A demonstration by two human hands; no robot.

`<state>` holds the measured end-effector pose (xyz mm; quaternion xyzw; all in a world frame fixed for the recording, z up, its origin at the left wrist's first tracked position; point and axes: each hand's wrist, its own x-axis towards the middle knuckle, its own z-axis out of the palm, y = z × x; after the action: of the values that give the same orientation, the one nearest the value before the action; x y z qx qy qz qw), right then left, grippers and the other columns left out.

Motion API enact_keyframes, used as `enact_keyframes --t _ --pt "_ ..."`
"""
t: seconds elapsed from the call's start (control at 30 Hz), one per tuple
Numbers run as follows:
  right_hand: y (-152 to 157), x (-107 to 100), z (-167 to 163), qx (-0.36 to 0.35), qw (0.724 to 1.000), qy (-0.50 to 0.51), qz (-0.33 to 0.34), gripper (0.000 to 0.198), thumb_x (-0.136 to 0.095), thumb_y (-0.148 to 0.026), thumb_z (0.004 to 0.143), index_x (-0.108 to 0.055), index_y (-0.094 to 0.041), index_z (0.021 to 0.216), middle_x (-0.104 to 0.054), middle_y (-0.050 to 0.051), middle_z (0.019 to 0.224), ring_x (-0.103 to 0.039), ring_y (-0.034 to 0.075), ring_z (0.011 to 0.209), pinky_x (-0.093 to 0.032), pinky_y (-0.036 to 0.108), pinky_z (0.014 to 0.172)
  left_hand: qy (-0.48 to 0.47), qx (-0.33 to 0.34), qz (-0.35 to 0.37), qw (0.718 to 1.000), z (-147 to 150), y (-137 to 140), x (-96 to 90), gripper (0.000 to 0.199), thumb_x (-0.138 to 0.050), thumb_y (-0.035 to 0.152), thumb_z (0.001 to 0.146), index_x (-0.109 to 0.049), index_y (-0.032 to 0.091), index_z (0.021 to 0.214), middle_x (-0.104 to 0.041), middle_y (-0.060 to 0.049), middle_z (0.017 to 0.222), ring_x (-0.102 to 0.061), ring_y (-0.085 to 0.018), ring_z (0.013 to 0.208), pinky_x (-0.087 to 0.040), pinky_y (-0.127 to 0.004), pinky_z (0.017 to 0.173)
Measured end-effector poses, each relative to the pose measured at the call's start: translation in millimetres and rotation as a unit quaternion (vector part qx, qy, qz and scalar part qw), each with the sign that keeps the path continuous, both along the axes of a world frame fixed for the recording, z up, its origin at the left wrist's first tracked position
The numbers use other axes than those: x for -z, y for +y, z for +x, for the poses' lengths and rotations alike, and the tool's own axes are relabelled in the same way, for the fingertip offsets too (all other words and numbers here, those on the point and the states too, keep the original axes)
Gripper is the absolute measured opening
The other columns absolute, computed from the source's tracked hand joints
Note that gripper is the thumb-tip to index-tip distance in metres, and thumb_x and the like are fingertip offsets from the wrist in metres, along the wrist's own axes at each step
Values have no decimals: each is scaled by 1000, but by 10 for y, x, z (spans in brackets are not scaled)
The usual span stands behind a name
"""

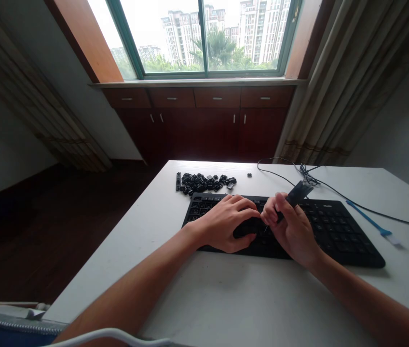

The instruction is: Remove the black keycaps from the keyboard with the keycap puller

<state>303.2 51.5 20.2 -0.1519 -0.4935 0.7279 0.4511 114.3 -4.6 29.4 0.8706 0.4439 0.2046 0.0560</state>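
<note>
A black keyboard [338, 236] lies across the white table, with bare key positions at its left end and keycaps still on its right part. My left hand [228, 224] rests palm down over its left-middle part, fingers and thumb apart, holding nothing. Its index fingertip is close to my right hand's fingers. My right hand [293, 229] is closed around a black keycap puller [298, 192]; a brush-like end sticks up above the fist and a thin tip points down at the keys. Behind the keyboard's left end is a pile of loose black keycaps [200, 183].
One small black piece [249, 175] lies apart on the white table [190, 294]. A black cable [363, 210] is bunched behind the keyboard and trails right. A blue brush [371, 219] with pale bristles lies to the right. Dark red cabinets [197, 130] stand below the window.
</note>
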Motion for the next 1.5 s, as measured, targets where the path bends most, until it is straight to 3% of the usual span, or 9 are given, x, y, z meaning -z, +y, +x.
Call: enact_keyframes --t 0.43,0.6,0.8,0.87,1.03,1.27,1.4,1.5 --pt "-11 18 -10 11 1000 -14 -24 38 -61 -45 98 -53 -21 69 -45 -1 67 -42 14 63 -44 28 62 -4 -1 5 1000 -1 -10 -5 38 -65 37 87 -62 24 123 -64 -10 128 -58 -29 118 -44 -45 106" --pt "-58 59 -34 28 999 -30 23 33 -63 -44 98 -53 -23 75 -47 -1 70 -44 14 65 -44 28 63 0 -3 7 1000 0 -8 8 38 -64 38 88 -63 24 123 -63 -10 129 -57 -30 118 -44 -46 105" --pt "-120 63 -143 156 975 -128 97 43 -58 -52 98 -51 -22 69 -48 -1 67 -46 15 63 -41 30 63 -8 7 4 1000 -24 -18 -37 41 -65 39 86 -61 23 123 -64 -10 124 -59 -29 112 -46 -45 101" --pt "-122 53 -194 170 964 -156 133 43 -56 -53 99 -51 -22 70 -49 -1 65 -46 15 61 -40 30 61 -12 16 -2 1000 -42 -24 -52 42 -66 41 83 -62 21 120 -65 -11 123 -60 -29 110 -46 -45 100" --pt "-57 71 -274 138 939 -201 244 29 -58 -47 100 -53 -23 83 -52 -3 62 -47 14 55 -40 29 58 -19 7 3 1000 -23 -35 -14 38 -67 48 83 -63 19 108 -65 -12 123 -59 -31 111 -46 -46 101" --pt "40 79 -83 31 933 -189 303 28 -47 -42 105 -55 -23 86 -59 0 68 -55 16 61 -47 30 62 -19 -53 17 998 97 -32 53 30 -63 49 92 -60 19 89 -67 -8 106 -61 -27 101 -49 -41 90" --pt "87 34 -12 26 943 -183 277 24 -54 -38 102 -61 -21 87 -64 1 71 -62 18 66 -51 32 67 -26 -59 20 998 131 -50 49 21 -63 40 91 -59 19 92 -68 -8 108 -61 -26 100 -49 -43 91" --pt "111 -6 8 71 920 -196 332 18 -63 -36 97 -66 -21 85 -67 4 78 -62 19 70 -51 34 69 -33 -64 24 997 167 -70 51 27 -63 35 88 -60 18 110 -67 -10 114 -60 -28 104 -50 -46 93"
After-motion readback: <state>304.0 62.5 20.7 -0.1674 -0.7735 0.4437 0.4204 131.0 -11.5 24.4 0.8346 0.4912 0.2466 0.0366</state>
